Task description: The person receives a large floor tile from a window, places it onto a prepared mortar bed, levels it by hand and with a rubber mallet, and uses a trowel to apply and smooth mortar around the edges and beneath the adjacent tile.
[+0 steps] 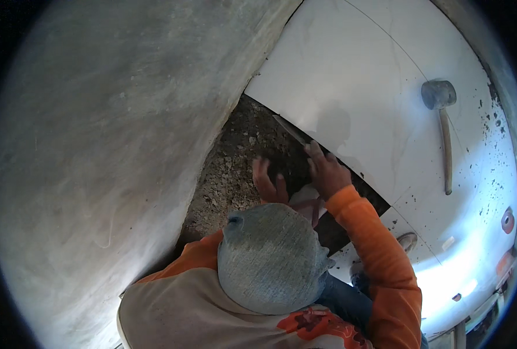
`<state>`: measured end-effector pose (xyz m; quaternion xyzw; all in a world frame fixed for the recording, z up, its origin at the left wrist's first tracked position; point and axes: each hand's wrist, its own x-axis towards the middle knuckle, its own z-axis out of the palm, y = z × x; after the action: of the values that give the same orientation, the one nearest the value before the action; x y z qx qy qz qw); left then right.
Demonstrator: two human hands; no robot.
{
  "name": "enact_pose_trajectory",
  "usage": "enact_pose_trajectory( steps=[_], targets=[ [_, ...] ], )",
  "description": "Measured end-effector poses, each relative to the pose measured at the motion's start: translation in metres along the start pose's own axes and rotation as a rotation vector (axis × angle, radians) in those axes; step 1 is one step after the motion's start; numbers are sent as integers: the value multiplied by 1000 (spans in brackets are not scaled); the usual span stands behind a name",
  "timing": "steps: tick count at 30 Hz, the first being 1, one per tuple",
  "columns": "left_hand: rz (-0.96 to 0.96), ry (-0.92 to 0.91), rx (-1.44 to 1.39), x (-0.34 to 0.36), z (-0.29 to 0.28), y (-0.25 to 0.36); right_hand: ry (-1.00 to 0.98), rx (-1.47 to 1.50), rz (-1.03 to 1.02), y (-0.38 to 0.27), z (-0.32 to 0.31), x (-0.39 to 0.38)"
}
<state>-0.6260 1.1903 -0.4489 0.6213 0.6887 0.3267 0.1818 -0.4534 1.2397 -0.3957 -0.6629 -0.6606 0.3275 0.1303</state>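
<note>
My left hand (266,181) is over the dark, crumbly mortar bed (220,186), thumb and curled fingers apart with nothing visible between them. To its right, my right hand (330,174) is closed at the end of a thin, pale, blade-like strip (290,129). That strip lies along the exposed edge of a large white floor tile (363,110); its exact kind is unclear. Below my hands is a pale, partly hidden piece (306,196). A rounded grey cloth-covered shape (273,259) between my orange sleeves hides part of my left forearm.
A bare grey wall (107,134) borders the mortar bed on the left. On the tiles at right lies a rubber mallet (439,95) with a wooden handle. A shoe (408,241) is beside my right forearm. Crumbs and a round reddish object (507,221) are farther right.
</note>
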Motion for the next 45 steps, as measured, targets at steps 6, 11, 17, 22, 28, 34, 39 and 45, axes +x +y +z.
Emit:
enact_pose_trajectory(
  steps=[6, 11, 17, 22, 28, 34, 39, 45],
  targets=[
    [-24, 224, -15, 82, 41, -24, -120, 61, -61, -10, 4, 20],
    [-148, 265, -2, 105, 52, -22, -170, 2, 66, -33, 18, 36],
    [-144, 220, -28, 107, 63, -29, 183, 54, -215, -26, 44, 64],
    [-66, 289, -199, 119, 52, -31, -89, 61, -82, -42, 25, 55],
    [-74, 247, -89, 121, 52, -26, 122, 102, -185, -30, 81, 70],
    [-125, 130, -216, 117, 35, -45, -202, 214, 3, -38, 46, 72],
    [-9, 138, -91, 123, 32, -39, -107, 120, -12, -48, 55, 64],
    [-173, -288, -4, 72, -21, -54, -234, 29, -86, -32, 29, 36]
  ],
)
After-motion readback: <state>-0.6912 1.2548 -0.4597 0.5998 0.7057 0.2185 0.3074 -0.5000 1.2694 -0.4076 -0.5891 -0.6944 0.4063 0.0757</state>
